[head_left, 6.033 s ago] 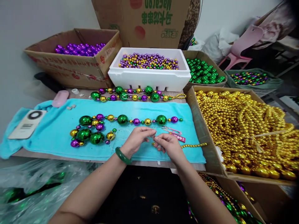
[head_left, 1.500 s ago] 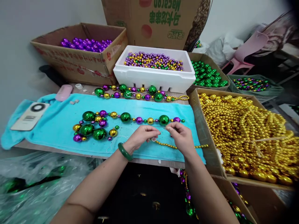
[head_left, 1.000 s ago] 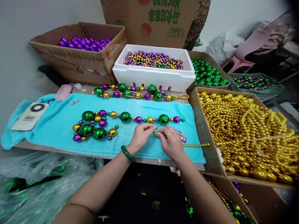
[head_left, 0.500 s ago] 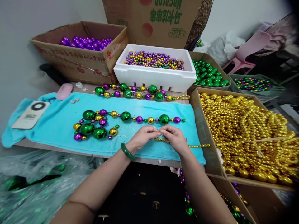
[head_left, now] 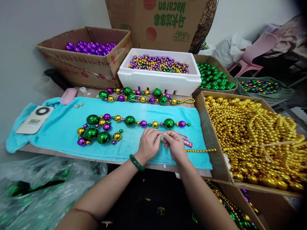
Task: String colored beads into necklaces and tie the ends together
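Observation:
My left hand (head_left: 149, 142), a green bangle (head_left: 137, 163) on its wrist, is closed with thumb and index finger pinched together. Its fingertips meet those of my right hand (head_left: 175, 145), also pinched. Between them is a thin white string (head_left: 127, 140), mostly hidden by the fingers; a few gold beads show there too. A strand of small gold beads (head_left: 201, 150) runs right from beside my right hand to the carton. Left of my hands, a string of large green, purple and gold beads (head_left: 129, 120) lies doubled back on the blue towel (head_left: 72, 127).
A flat pink-red object (head_left: 188, 143) lies behind my right hand. A carton of gold beads (head_left: 214, 159) stands right. Behind are a white foam box (head_left: 158, 80), a carton of purple beads (head_left: 79, 68) and a finished-looking bead strand (head_left: 163, 100). A phone-like white device (head_left: 33, 121) lies left.
My left hand has turned, its back now more toward me, and my right hand has shifted slightly left and down. The pink-red object shows more. The view has shifted slightly.

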Tool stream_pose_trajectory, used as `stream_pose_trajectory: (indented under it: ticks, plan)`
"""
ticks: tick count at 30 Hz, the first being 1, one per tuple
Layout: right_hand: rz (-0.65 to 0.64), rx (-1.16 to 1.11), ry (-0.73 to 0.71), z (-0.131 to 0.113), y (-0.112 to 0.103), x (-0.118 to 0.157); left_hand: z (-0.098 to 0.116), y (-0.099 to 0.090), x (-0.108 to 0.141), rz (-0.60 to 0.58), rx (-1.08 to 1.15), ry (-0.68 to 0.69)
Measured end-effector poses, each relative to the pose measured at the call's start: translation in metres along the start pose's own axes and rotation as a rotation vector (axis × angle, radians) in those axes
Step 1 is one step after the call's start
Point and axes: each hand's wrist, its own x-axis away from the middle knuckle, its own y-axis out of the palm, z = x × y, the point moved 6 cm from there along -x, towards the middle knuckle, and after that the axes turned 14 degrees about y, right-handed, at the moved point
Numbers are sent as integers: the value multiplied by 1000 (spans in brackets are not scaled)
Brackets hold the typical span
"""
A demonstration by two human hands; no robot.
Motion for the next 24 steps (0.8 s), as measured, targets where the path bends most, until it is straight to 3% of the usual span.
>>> stream_pose_trajectory:
  ticks: [3, 7, 13, 15, 18, 24]
  plan:
    - [93, 92, -104, -7, -7, 4, -15, 2, 1, 64, 233, -203]
    - [274, 322, -500, -28, -11, 24, -29, 9, 2, 122, 542, -442]
    - [243, 562, -706, -32, 3, 37, -30, 11, 6, 146, 649, -561]
    - [290, 571, -687, -32, 2, 37, -29, 10, 6, 151, 650, -561]
    - [329, 490, -534, -29, -5, 28, -27, 10, 7, 146, 646, -564]
    - [97, 223, -132, -12, -5, 7, -27, 10, 8, 138, 592, -529]
